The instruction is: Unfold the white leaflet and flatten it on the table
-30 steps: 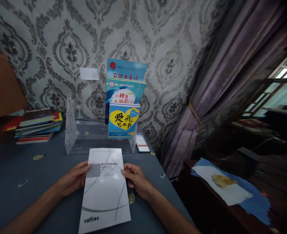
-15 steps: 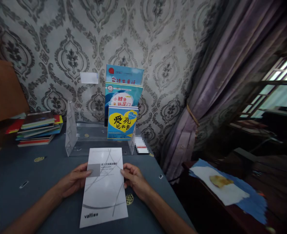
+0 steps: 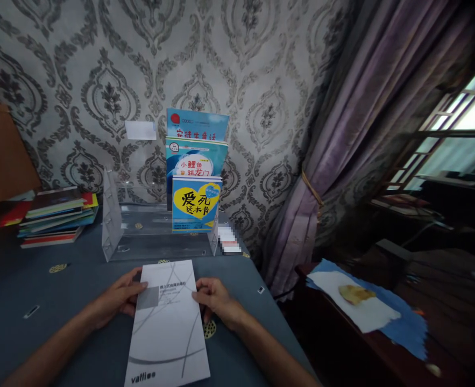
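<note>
A white booklet (image 3: 168, 333) with grey curved lines and a grey square on its cover is held by both side edges over the table. My left hand (image 3: 122, 298) grips its left edge, thumb on the cover and fingers behind. On the opposite edge, my right hand (image 3: 215, 301) pinches it between thumb and fingers. Beyond the booklet stands a clear acrylic stepped rack (image 3: 111, 215). In its right part, three books stand one behind another: a blue and yellow book (image 3: 197, 207) in front, a teal book (image 3: 219, 156) behind it, and a light blue book (image 3: 200, 121) at the back.
A stack of books (image 3: 51, 215) lies at the left beside a brown box (image 3: 5, 156). The dark blue tablecloth (image 3: 71, 293) bears small printed patterns. At the right hang a purple curtain (image 3: 321, 161) and, lower, a dark red surface with a blue cloth (image 3: 410, 336).
The booklet has come down and tilted flatter, with both hands still on its edges. The whole scene has shifted slightly left in view.
</note>
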{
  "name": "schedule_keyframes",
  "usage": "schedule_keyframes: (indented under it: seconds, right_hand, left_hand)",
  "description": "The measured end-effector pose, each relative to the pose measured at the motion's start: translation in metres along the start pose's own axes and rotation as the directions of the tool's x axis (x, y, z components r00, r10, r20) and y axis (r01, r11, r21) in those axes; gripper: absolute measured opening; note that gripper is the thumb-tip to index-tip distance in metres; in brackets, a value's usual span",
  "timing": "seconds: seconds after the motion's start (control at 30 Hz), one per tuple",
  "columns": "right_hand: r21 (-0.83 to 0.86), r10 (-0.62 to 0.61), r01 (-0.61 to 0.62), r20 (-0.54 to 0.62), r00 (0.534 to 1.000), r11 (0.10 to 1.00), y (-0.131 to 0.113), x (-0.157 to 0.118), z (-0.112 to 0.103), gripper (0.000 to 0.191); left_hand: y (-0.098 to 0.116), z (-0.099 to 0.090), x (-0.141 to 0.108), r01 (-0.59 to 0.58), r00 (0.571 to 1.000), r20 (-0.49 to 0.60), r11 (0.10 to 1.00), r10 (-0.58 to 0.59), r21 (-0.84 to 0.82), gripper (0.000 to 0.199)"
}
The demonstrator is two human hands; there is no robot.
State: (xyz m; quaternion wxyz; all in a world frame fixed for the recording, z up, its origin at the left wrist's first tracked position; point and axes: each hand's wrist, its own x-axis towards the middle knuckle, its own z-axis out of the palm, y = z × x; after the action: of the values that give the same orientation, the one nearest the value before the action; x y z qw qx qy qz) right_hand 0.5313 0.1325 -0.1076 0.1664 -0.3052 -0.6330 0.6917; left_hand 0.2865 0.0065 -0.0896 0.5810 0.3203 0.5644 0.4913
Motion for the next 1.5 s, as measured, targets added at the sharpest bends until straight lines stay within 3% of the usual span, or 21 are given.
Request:
schedule_keyframes:
  seconds: [0.1, 0.17, 0.27, 0.33, 0.37, 0.43, 0.5, 0.53, 0.6, 0.7, 0.83, 1.03, 1.17, 1.37, 1.5]
  right_hand:
    - [-0.095, 0.047, -0.048, -0.008, 0.999, 0.994, 0.001, -0.002, -0.003, 0.042]
    - [-0.180, 0.064, -0.068, -0.033, 0.997, 0.981, 0.000, -0.003, -0.005, 0.037]
    - [-0.398, -0.013, -0.036, -0.118, 0.993, 0.917, -0.012, -0.003, -0.015, 0.022]
    - [-0.568, -0.216, 0.053, -0.223, 0.951, 0.821, -0.032, 0.000, -0.027, 0.013]
    - [-0.636, -0.362, 0.122, -0.263, 0.894, 0.762, -0.046, 0.002, -0.035, 0.013]
    - [-0.711, -0.615, 0.256, -0.305, 0.727, 0.655, -0.078, 0.009, -0.050, 0.020]
    - [-0.725, -0.770, 0.377, -0.326, 0.549, 0.576, -0.111, 0.016, -0.062, 0.033]
    - [-0.736, -0.814, 0.413, -0.323, 0.483, 0.537, -0.125, 0.020, -0.067, 0.038]
    - [-0.763, -0.855, 0.431, -0.303, 0.421, 0.482, -0.148, 0.029, -0.075, 0.047]
    - [-0.770, -0.855, 0.427, -0.284, 0.435, 0.473, -0.165, 0.045, -0.082, 0.056]
    - [-0.733, -0.825, 0.441, -0.293, 0.483, 0.518, -0.172, 0.071, -0.089, 0.059]
    - [-0.710, -0.810, 0.462, -0.265, 0.524, 0.532, -0.177, 0.093, -0.094, 0.059]
    - [-0.719, -0.820, 0.466, -0.256, 0.511, 0.515, -0.174, 0.092, -0.096, 0.060]
    - [-0.722, -0.839, 0.483, -0.252, 0.483, 0.495, -0.169, 0.091, -0.097, 0.061]
    - [-0.731, -0.843, 0.477, -0.255, 0.474, 0.489, -0.167, 0.091, -0.097, 0.061]
  left_hand:
    - [-0.001, -0.013, 0.003, -0.017, 0.995, -0.089, 0.975, 0.037, 0.221, 0.079]
    - [0.007, -0.018, 0.002, -0.085, 0.972, -0.161, 0.898, 0.170, 0.432, 0.066]
    - [0.039, -0.014, -0.001, -0.273, 0.867, -0.117, 0.658, 0.484, 0.702, 0.041]
    - [0.069, -0.003, -0.001, -0.370, 0.784, -0.030, 0.505, 0.620, 0.780, 0.037]
    - [0.086, 0.005, -0.001, -0.407, 0.748, 0.011, 0.446, 0.663, 0.797, 0.038]
    - [0.119, 0.021, 0.004, -0.470, 0.655, 0.050, 0.355, 0.754, 0.808, 0.044]
    - [0.149, 0.036, 0.013, -0.506, 0.561, 0.109, 0.235, 0.821, 0.830, 0.050]
    - [0.161, 0.042, 0.019, -0.504, 0.519, 0.142, 0.167, 0.843, 0.847, 0.052]
    - [0.179, 0.050, 0.032, -0.485, 0.458, 0.196, 0.059, 0.867, 0.872, 0.055]
    - [0.192, 0.051, 0.052, -0.457, 0.452, 0.219, 0.014, 0.865, 0.889, 0.056]
    - [0.194, 0.048, 0.068, -0.462, 0.474, 0.187, 0.063, 0.860, 0.884, 0.054]
    - [0.192, 0.048, 0.071, -0.499, 0.474, 0.156, 0.118, 0.867, 0.859, 0.053]
    - [0.191, 0.048, 0.068, -0.518, 0.459, 0.165, 0.113, 0.873, 0.848, 0.053]
    - [0.188, 0.048, 0.065, -0.506, 0.493, 0.169, 0.123, 0.854, 0.854, 0.055]
    - [0.185, 0.050, 0.063, -0.473, 0.492, 0.133, 0.136, 0.860, 0.871, 0.056]
